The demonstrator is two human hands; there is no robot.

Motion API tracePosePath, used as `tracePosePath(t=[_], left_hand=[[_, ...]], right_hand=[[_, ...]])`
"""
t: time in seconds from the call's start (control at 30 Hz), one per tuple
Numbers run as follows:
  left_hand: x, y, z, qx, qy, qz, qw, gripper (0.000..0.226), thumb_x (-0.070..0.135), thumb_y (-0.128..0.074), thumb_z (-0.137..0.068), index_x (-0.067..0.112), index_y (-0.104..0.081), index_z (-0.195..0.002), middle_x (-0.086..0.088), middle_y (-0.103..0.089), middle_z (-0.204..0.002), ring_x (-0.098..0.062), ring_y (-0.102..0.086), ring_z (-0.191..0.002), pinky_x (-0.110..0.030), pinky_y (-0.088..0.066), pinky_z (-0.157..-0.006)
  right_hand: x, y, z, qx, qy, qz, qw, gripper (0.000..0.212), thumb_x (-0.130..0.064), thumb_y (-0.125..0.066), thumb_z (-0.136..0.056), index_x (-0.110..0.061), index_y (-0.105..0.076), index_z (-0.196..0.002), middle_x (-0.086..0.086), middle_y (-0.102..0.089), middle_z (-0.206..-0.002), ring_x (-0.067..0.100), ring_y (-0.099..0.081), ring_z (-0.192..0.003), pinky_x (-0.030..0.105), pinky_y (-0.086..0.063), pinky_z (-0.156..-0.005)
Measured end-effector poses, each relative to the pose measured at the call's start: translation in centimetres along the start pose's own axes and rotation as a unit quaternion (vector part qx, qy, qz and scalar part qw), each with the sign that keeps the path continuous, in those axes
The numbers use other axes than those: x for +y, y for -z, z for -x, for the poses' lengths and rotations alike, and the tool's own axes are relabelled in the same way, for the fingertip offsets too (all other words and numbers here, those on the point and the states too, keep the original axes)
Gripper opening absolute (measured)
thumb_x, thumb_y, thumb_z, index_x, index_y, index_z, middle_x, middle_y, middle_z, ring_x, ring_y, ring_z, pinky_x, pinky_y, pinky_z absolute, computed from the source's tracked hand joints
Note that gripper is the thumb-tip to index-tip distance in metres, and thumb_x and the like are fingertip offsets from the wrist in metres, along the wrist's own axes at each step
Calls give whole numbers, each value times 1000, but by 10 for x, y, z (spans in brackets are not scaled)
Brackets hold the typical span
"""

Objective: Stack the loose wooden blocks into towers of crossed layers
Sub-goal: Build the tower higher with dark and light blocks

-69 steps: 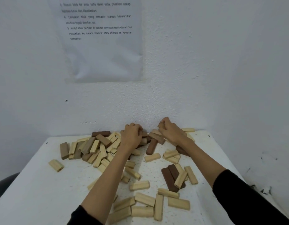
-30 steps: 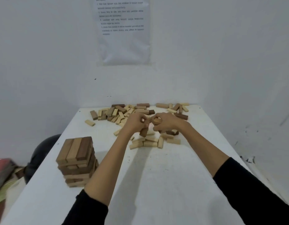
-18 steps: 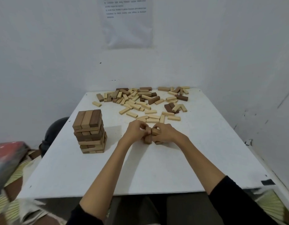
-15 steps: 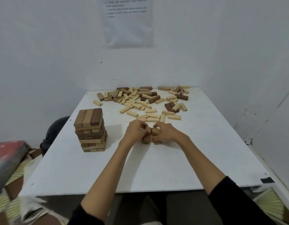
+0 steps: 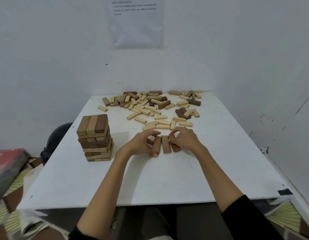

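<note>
A row (image 5: pixel 165 146) of three brown blocks lies flat mid-table (image 5: pixel 167 179), long sides touching and ends toward the near edge. The left hand (image 5: pixel 140 144) grips its left block and the right hand (image 5: pixel 185 139) pinches its right. A tower (image 5: pixel 94 137) of crossed brown and pale layers stands upright near the left edge. Loose blocks (image 5: pixel 150 105), mostly pale, lie scattered along the far edge.

A wall sheet (image 5: pixel 136 28) is running off the top edge, its print too small to read. A blurred red object (image 5: pixel 7 161) is being cropped at left. The right hand (image 5: pixel 185 139) is covering most of one brown block (image 5: pixel 175 148)
</note>
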State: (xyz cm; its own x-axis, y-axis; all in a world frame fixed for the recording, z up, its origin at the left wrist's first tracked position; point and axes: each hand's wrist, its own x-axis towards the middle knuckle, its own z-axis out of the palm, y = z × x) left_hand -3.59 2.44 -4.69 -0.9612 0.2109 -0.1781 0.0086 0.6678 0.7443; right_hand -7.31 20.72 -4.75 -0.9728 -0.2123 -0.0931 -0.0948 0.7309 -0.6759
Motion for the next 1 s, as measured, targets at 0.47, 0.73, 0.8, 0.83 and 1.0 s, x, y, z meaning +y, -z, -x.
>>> tracePosePath(t=[0.47, 0.73, 0.8, 0.83, 1.0], left_hand=[[-13, -32, 6, 142, -3, 99, 985, 75, 12, -84, -64, 24, -51, -130, 5, -53, -119, -8, -50, -95, -6, -40, -69], [-12, -40, 10, 185, -25, 78, 979, 77, 17, -83, -66, 23, -47, -134, 7, -50, -122, -3, -48, -96, -3, -37, -69], [-14, -46, 14, 200, -44, 68, 976, 80, 24, -84, -65, 25, -46, -135, 10, -47, -124, -2, -49, -99, -4, -37, -72], [-16, -50, 15, 213, -58, 67, 973, 79, 26, -85, -64, 25, -47, -133, 11, -47, -125, -1, -50, -100, -3, -38, -74], [-12, -55, 18, 248, -47, 87, 964, 82, 35, -86, -61, 29, -46, -132, 8, -46, -122, -2, -51, -98, -5, -38, -74]], right_hand=[[34, 2, 12, -48, 46, -98, 993, 73, -18, -85, -65, -19, -54, -132, -4, -58, -89, 4, -51, -70, 18, -45, -68], [47, -21, 26, 76, 147, -67, 984, 60, -30, -84, -66, -18, -61, -120, -7, -56, -82, -6, -49, -63, 8, -36, -59], [51, -25, 28, 94, 188, -34, 977, 60, -32, -82, -68, -18, -60, -122, -5, -51, -93, -2, -45, -70, 6, -34, -62], [52, -26, 29, 96, 198, -29, 975, 61, -35, -82, -68, -18, -59, -122, -4, -49, -98, 0, -44, -77, 5, -34, -65], [56, -29, 25, 113, 204, 1, 972, 84, -72, -57, -61, -19, -56, -126, 0, -56, -121, 18, -45, -111, 24, -33, -90]])
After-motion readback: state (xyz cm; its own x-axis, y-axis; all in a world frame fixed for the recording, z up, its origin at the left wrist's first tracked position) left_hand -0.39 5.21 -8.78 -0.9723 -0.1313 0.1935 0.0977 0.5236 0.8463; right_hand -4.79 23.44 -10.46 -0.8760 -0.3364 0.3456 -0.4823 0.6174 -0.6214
